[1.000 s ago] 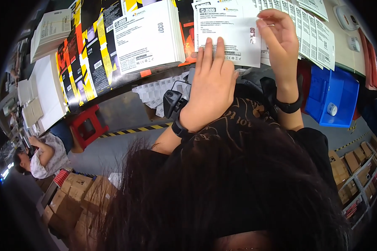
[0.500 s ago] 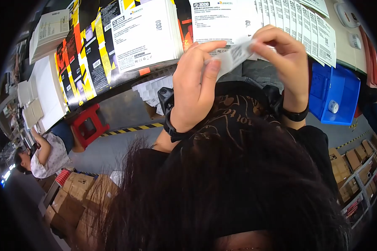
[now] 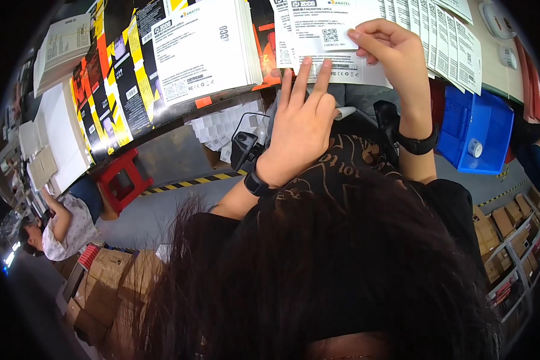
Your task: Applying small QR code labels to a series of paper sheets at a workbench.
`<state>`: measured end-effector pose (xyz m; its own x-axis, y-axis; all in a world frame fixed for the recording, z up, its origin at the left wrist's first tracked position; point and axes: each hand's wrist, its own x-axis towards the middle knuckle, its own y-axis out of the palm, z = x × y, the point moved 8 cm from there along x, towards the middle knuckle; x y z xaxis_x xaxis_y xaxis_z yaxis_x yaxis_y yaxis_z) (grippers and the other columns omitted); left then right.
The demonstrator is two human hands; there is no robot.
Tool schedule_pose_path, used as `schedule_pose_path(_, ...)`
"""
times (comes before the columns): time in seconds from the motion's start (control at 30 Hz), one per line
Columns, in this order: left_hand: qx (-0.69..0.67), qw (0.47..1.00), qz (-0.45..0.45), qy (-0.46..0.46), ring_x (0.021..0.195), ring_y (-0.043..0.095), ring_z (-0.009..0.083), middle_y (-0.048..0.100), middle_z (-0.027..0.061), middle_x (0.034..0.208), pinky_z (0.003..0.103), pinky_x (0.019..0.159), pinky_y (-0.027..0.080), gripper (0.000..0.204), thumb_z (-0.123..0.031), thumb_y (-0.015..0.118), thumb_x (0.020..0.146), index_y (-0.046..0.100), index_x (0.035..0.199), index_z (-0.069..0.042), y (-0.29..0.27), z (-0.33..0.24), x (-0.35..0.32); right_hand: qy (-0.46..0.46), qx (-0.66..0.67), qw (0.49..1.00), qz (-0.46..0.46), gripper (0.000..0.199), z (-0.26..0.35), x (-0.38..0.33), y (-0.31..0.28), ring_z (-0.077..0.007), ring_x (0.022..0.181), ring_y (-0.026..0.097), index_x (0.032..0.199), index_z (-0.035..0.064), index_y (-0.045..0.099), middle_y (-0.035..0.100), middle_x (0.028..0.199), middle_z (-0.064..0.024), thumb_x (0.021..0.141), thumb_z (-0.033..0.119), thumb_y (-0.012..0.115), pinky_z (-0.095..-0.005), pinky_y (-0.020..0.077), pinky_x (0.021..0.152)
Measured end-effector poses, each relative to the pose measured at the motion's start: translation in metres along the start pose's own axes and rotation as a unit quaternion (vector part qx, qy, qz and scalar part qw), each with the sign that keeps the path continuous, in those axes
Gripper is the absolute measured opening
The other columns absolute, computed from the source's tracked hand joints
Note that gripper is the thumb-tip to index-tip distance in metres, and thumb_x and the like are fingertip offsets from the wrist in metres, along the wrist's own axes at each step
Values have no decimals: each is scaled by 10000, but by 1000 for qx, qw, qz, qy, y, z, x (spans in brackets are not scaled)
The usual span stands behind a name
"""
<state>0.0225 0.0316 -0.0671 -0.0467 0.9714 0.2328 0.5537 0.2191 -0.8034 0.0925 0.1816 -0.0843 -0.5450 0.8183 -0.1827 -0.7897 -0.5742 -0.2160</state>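
A white label with a square code lies over the top printed white card. My right hand pinches at the label's right edge, thumb and forefinger together, the other fingers curled. Stretched out and spread, the fingers of my left hand rest on the lower part of the printed cards, just below the label. Beside the left palm pokes out a small white strip; whether the hidden thumb holds it I cannot make out.
Left of my hands stands a thick stack of printed cards on black-and-yellow printed sheets. More cards fan out at right. A blue bin holds a small white roll. A red stool and another person are at left.
The label strip held between both hands has come down onto the card. My left hand has let go of the label and spread its fingers; the right still grips its edge.
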Motion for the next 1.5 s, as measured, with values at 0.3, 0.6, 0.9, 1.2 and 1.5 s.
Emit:
schedule_pose_path(0.3, -8, 999, -31, 16, 1249, 335, 421, 403, 216, 1344, 507, 998, 337, 90, -54, 534, 752, 459, 728, -11, 5, -5, -2, 14, -62, 998, -9, 147, 9, -9, 1, -51, 634, 572, 866, 2, 661, 637, 706, -17, 799, 133, 673, -166, 426, 582)
schedule_pose_path(0.6, 1, 999, -23, 23, 1237, 355, 410, 415, 212, 1336, 498, 987, 358, 71, -45, 514, 752, 461, 719, -11, 4, -5, -1, 3, -62, 998, -18, 155, 4, -11, 1, -59, 632, 578, 873, 4, 664, 642, 712, -20, 798, 140, 676, -175, 435, 591)
schedule_pose_path(0.9, -1, 999, -34, 17, 1237, 362, 400, 422, 197, 1337, 489, 988, 363, 77, -50, 512, 762, 463, 720, -9, 5, -2, -3, 7, -76, 996, -38, 159, 0, -13, 0, -61, 643, 585, 874, 2, 666, 644, 719, -25, 798, 142, 675, -176, 440, 600)
schedule_pose_path(1.2, 10, 999, -22, 27, 1238, 358, 402, 427, 198, 1330, 496, 986, 360, 83, -55, 516, 767, 461, 723, -12, 6, -3, -2, -42, -237, 967, -83, 233, 12, -16, 9, -74, 585, 556, 784, 2, 604, 590, 634, -28, 761, 200, 724, -194, 429, 536)
schedule_pose_path(1.5, 2, 999, -22, 29, 1237, 352, 410, 422, 201, 1331, 499, 980, 357, 104, -60, 539, 761, 455, 726, -9, 4, -2, -1, -164, -418, 871, -198, 344, 39, -20, 15, -134, 491, 486, 765, 57, 453, 464, 564, -16, 749, 251, 737, -251, 401, 460)
